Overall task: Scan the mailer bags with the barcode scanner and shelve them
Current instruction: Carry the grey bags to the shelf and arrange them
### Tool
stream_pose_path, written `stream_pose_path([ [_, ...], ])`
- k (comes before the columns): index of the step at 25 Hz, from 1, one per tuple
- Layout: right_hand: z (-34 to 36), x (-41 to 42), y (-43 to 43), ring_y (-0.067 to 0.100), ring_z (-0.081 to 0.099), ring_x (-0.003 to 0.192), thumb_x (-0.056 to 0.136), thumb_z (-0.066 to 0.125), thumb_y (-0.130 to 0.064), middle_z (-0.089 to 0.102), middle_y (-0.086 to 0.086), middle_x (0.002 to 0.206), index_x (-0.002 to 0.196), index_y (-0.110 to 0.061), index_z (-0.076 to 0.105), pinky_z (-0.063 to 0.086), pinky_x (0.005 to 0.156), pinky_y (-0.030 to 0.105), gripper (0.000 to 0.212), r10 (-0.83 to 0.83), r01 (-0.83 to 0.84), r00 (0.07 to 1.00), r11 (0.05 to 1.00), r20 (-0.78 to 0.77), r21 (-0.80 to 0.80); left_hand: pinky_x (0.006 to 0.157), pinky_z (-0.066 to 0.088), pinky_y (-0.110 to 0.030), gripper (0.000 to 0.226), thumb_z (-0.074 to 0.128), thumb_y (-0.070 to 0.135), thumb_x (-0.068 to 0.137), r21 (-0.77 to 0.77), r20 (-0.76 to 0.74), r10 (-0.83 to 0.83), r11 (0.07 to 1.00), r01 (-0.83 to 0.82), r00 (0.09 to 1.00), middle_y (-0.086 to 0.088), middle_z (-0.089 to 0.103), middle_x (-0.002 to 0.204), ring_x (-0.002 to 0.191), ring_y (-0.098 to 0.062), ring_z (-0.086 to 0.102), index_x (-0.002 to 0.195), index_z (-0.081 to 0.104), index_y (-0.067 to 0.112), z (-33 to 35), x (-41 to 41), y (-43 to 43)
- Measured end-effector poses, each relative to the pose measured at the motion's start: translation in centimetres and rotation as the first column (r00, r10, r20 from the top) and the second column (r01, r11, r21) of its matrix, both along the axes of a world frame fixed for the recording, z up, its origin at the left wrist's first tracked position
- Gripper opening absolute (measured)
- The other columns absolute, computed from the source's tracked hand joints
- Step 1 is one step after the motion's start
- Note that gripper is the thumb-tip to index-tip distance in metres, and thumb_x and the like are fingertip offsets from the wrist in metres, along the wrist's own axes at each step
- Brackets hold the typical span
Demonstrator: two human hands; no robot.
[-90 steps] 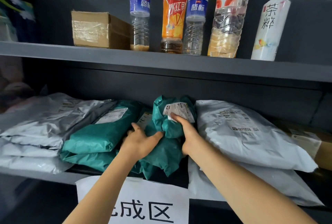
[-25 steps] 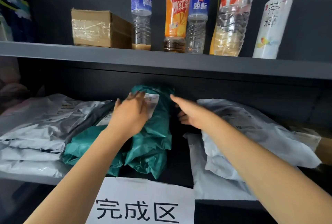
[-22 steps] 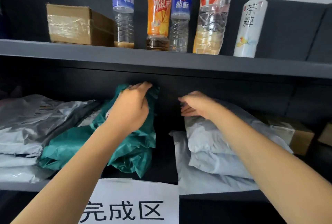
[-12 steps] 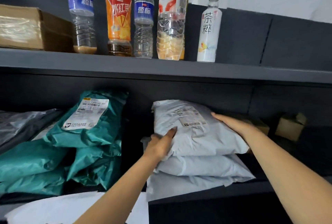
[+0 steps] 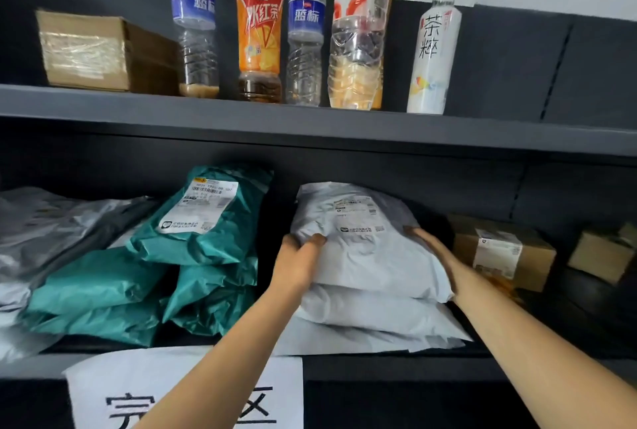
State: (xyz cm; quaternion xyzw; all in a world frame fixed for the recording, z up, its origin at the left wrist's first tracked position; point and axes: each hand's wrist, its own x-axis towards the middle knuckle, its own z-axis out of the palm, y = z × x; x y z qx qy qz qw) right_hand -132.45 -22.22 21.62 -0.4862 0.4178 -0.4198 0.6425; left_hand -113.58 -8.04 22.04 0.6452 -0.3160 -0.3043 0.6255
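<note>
Left hand (image 5: 298, 261) grips 1 edge of the top white mailer bag (image 5: 374, 256), right hand (image 5: 435, 251) flat opposite.

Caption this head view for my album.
Left hand grips and right hand steadies the white mailer bag atop its stack, beside teal mailers.

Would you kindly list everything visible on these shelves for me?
Bottles: five, mixed labels, upper shelf.
Taped box: one, brown, upper shelf left.
Grey mailer bags: several, lower shelf left.
Teal mailer bags: several, lower shelf middle.
White mailer bags: three, stacked, right of the teal ones.
Small boxes: two, brown, lower shelf right.
Paper sign: one, white, lower shelf's front edge.
Left hand: grips left edge of top white mailer bag.
Right hand: flat against its right side.
</note>
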Motion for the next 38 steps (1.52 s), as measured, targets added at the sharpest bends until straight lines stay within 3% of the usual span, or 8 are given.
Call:
stream_pose_path([
  [6,-1.3,3.0,-0.6,0.022,0.060,0.116,0.092,0.059,-0.030,0.075,-0.001,0.097,0.113,-0.014,0.069,0.044,0.094,0.027,0.028,0.153,-0.152,0.988,0.987,0.018,-0.055,0.110,0.027,-0.041,0.066,0.041,0.041,0.082,0.042,0.355,0.105,0.991,-0.129,0.929,-0.019,0.037,0.140,0.130,-0.037,0.033,0.139,0.034,0.008,-0.2,-0.5,3.6],
  [10,-0.5,3.7,1.0,0.015,0.066,0.098,0.090,0.060,-0.035,0.077,0.000,0.088,0.107,-0.016,0.072,0.048,0.083,0.025,0.028,0.188,-0.190,0.982,0.981,-0.034,-0.044,0.118,0.000,-0.047,0.082,0.026,0.049,0.081,0.253,0.761,-0.066,0.947,-0.200,0.646,-0.018,0.002,0.157,0.145,-0.034,-0.003,0.150,0.007,0.009,-2.1,-3.4,5.7],
  [14,0.0,5.2,1.7,0.021,0.066,0.103,0.083,0.064,-0.048,0.075,0.007,0.105,0.112,-0.017,0.071,0.050,0.086,0.032,0.043,0.270,-0.277,0.947,0.961,-0.174,-0.018,0.109,0.018,-0.057,0.069,0.035,0.048,0.073,0.033,0.983,0.012,0.969,-0.245,0.183,-0.029,0.047,0.137,0.132,-0.044,0.040,0.122,0.059,0.005,-1.7,-2.9,6.2],
  [18,0.8,6.1,1.6,0.022,0.064,0.108,0.078,0.066,-0.058,0.071,0.008,0.112,0.116,-0.021,0.066,0.049,0.091,0.034,0.053,0.279,-0.291,0.926,0.957,-0.253,-0.012,0.109,0.021,-0.064,0.055,0.035,0.040,0.080,-0.032,0.999,0.021,0.929,-0.368,-0.032,-0.027,0.043,0.142,0.135,-0.043,0.036,0.120,0.061,0.012,2.9,1.8,6.1],
  [22,0.6,5.3,0.6,0.027,0.061,0.114,0.056,0.072,-0.074,0.067,0.006,0.121,0.123,-0.031,0.062,0.043,0.104,0.043,0.081,0.293,-0.291,0.905,0.955,-0.308,0.052,0.114,0.001,-0.061,0.067,0.023,0.060,0.091,0.312,0.950,-0.260,0.771,-0.556,0.173,-0.013,0.002,0.160,0.145,-0.042,0.000,0.149,0.017,0.027,5.5,9.1,5.3],
  [28,2.3,5.8,0.8,0.023,0.034,0.142,0.093,0.059,-0.035,0.032,0.004,0.156,0.151,-0.019,0.028,0.026,0.117,0.033,0.068,0.049,-0.239,0.872,0.911,-0.487,-0.335,0.113,0.013,-0.061,0.069,0.029,0.060,0.090,0.511,0.835,-0.308,0.742,-0.435,0.455,-0.007,-0.004,0.161,0.144,-0.045,0.004,0.149,0.003,0.039,5.2,10.8,3.6],
  [34,6.0,6.0,2.4,0.026,0.033,0.142,0.103,0.038,-0.033,0.031,0.012,0.157,0.147,-0.007,0.037,0.026,0.113,0.030,0.051,-0.142,-0.444,0.517,0.799,-0.844,-0.406,0.116,0.005,-0.058,0.085,0.028,0.070,0.078,0.650,0.656,-0.343,0.710,-0.272,0.672,-0.014,0.000,0.160,0.144,-0.045,0.002,0.150,0.008,0.031,6.2,11.7,1.8],
  [38,5.6,11.3,5.3,0.026,0.001,0.151,0.094,0.025,-0.064,0.000,0.004,0.164,0.153,-0.033,0.014,0.005,0.121,0.044,0.068,-0.265,-0.624,0.312,0.667,-0.913,-0.407,0.114,0.000,-0.061,0.060,0.021,0.047,0.094,0.585,0.787,-0.380,0.709,-0.393,0.486,-0.009,-0.007,0.160,0.146,-0.037,-0.005,0.150,0.006,0.033,6.7,12.3,2.5],
])
